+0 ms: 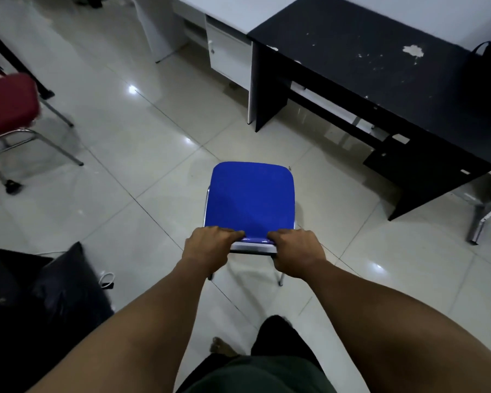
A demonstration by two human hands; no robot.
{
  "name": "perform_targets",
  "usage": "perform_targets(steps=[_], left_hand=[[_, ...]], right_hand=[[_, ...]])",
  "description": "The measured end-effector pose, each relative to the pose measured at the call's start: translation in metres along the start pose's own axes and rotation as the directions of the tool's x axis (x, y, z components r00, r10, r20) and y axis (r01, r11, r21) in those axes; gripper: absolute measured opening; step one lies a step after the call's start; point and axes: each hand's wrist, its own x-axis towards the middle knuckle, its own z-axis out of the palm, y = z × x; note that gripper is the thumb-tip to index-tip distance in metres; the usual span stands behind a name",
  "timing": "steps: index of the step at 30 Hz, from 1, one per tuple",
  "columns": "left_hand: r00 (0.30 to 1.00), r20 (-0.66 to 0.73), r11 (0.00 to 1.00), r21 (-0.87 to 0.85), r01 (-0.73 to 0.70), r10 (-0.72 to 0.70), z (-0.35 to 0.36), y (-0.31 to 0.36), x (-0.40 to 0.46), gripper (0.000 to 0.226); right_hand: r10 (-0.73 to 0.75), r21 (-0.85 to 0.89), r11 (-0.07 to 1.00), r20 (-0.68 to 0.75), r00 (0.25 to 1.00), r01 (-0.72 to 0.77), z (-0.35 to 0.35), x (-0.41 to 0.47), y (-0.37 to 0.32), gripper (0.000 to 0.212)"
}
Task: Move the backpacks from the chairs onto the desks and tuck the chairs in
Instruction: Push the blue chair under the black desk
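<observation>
Both hands' grip, left hand (207, 246) and right hand (296, 252), closed on blue chair (251, 199) backrest, hiding it.

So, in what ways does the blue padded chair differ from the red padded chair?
The blue padded chair stands mid-floor, gripped at its backrest by the left hand and right hand; the red padded chair stands at the left edge, untouched. Blue is fully visible; red is cropped. Both have metal legs and bare seats.
</observation>
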Motion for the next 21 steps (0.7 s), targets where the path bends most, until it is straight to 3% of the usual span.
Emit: perform_targets(steps=[6, 12, 15, 21], left_hand=[[0.998, 0.064, 0.996, 0.087, -0.026, 0.021, -0.009, -0.058, 0.021, 0.068], [1.0, -0.012, 0.983, 0.184, 0.001, 0.001, -0.02, -0.139, 0.057, 0.048], [0.998, 0.005, 0.977, 0.204, 0.054, -0.056, -0.022, -0.172, 0.076, 0.049], [1.0, 0.019, 0.977, 0.211, -0.021, 0.017, -0.024, -0.224, 0.112, 0.052]], right_hand=[[0.062, 0.069, 0.996, -0.034, 0.997, -0.06, 0.004, 0.037, -0.035, 0.03], [0.158, 0.198, 0.97, -0.07, 0.985, -0.141, -0.006, 0.103, -0.084, 0.027], [0.209, 0.238, 0.953, -0.07, 0.975, -0.187, -0.012, 0.131, -0.104, 0.035], [0.249, 0.237, 0.943, -0.047, 0.967, -0.231, -0.02, 0.179, -0.122, 0.042]])
